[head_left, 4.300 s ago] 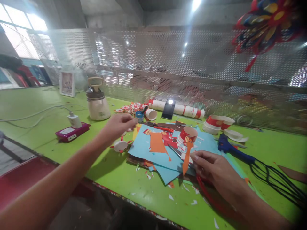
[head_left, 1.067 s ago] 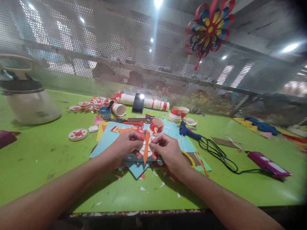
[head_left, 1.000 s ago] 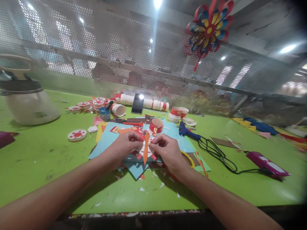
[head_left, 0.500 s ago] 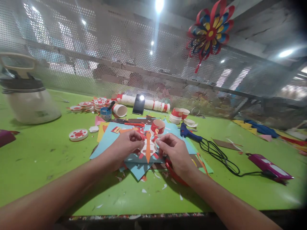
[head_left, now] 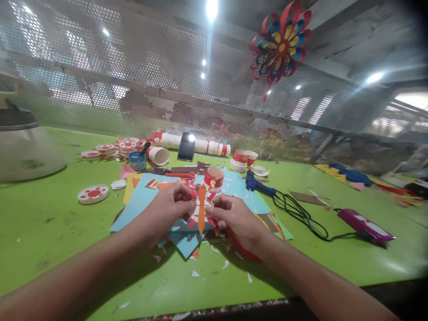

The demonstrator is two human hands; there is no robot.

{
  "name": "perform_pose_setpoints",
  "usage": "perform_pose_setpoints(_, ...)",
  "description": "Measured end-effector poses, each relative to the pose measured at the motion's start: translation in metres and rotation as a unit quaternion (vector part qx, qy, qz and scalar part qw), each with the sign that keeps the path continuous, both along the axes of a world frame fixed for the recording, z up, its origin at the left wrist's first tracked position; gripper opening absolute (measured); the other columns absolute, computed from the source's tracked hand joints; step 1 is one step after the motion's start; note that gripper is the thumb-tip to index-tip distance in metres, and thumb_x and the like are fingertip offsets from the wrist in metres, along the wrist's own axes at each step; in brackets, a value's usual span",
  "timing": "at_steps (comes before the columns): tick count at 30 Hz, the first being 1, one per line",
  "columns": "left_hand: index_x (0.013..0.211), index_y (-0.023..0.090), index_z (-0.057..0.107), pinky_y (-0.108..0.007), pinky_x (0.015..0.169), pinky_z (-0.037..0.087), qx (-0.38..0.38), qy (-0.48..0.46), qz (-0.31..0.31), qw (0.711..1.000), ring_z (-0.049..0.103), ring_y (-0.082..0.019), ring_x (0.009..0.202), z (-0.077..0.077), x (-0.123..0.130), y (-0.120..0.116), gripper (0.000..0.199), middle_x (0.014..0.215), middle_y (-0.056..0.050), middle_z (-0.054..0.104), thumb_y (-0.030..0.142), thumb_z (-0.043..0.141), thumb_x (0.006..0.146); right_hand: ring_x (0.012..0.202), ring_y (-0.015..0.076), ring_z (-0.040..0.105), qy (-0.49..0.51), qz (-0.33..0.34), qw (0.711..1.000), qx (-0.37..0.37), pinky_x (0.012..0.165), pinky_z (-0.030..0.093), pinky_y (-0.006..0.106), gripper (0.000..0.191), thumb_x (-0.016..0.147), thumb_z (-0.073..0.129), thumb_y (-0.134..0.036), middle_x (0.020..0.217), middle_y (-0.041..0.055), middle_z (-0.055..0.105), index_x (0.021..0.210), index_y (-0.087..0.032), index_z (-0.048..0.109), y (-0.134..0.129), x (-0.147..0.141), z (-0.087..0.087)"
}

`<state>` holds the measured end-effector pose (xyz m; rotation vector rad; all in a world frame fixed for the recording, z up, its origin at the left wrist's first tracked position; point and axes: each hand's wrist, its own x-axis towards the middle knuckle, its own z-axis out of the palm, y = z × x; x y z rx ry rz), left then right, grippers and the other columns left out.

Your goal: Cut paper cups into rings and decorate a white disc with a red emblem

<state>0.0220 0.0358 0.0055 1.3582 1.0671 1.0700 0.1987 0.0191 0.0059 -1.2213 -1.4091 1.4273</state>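
A perforated panel stands behind the far edge of the green tabletop, and a flower ornament hangs above toward the right. Both hands are positioned centrally, above the near half of the tabletop. The left hand is closed, thumb against fingers, gripping the left rim of a white disc with red tabs. The right hand pinches the right rim of the same disc. An orange strip lies lengthwise over the disc, its pointed end toward the near edge. The disc is held over blue sheets, on which a red-and-white ring stands directly beyond it. A red loop is partly hidden beneath the right hand. To the right of the sheets lies a blue glue gun; its cable runs to a purple socket toward the right edge. Along the far edge, a phone leans on a white tube. Left of the tube are an open cup, a blue jar and a pile of patterned discs. Paper scraps are scattered near the near edge.
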Motion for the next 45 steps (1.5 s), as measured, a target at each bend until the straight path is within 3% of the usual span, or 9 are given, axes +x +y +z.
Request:
perform_pose_setpoints(5,0.076,0.018,0.052,-0.025,0.052,0.043,-0.009,-0.019,-0.005,1.0,0.05,-0.011,0.053,-0.0008,0.0,0.0,0.019,0.058,0.006,0.053,0.018,0.067,0.063,0.042,0.0059,0.046,0.03,-0.009,0.999,-0.013,0.04,0.035,0.02,0.025,0.074,0.073,-0.033,0.059,-0.0046,0.053,0.075,-0.017,0.054,0.0013,-0.0012,-0.0015)
perform_pose_setpoints(11,0.078,0.018,0.054,-0.025,0.051,0.043,-0.08,-0.104,-0.047,0.99,0.052,-0.012,0.053,0.0006,0.0034,-0.0028,0.031,0.061,0.002,0.06,0.025,0.077,0.059,0.042,0.0056,0.046,0.053,-0.009,0.998,-0.014,0.04,0.04,0.02,0.024,0.072,0.075,-0.03,0.061,-0.0049,0.054,0.075,-0.018,0.054,0.0038,-0.0015,-0.0047)
perform_pose_setpoints(20,0.071,0.017,0.053,-0.022,0.05,0.037,-0.087,-0.026,-0.012,0.996,0.048,-0.009,0.049,0.0022,0.0063,-0.0058,0.038,0.053,0.004,0.059,0.025,0.084,0.051,0.044,0.0056,0.047,0.046,0.009,0.999,0.008,0.042,0.041,0.019,0.028,0.072,0.075,-0.035,0.06,-0.0057,0.053,0.073,-0.017,0.053,-0.001,-0.0028,-0.0022)
perform_pose_setpoints(26,0.071,0.018,0.053,-0.023,0.048,0.035,-0.081,-0.022,-0.028,0.996,0.048,-0.01,0.047,-0.0002,0.0045,-0.0044,0.035,0.052,0.005,0.058,0.03,0.082,0.054,0.044,0.0057,0.047,0.057,0.008,0.998,0.0,0.042,0.042,0.019,0.028,0.07,0.076,-0.035,0.061,-0.0057,0.055,0.076,-0.017,0.055,-0.0004,-0.003,-0.0035)
perform_pose_setpoints(45,0.07,0.018,0.052,-0.022,0.047,0.037,-0.063,-0.03,-0.026,0.997,0.046,-0.011,0.047,0.0028,0.0072,-0.0067,0.042,0.05,0.005,0.057,0.029,0.086,0.047,0.041,0.0054,0.047,0.054,0.022,0.998,0.021,0.039,0.041,0.019,0.026,0.067,0.076,-0.032,0.056,-0.0071,0.054,0.07,-0.017,0.054,0.0013,0.0004,-0.0025)
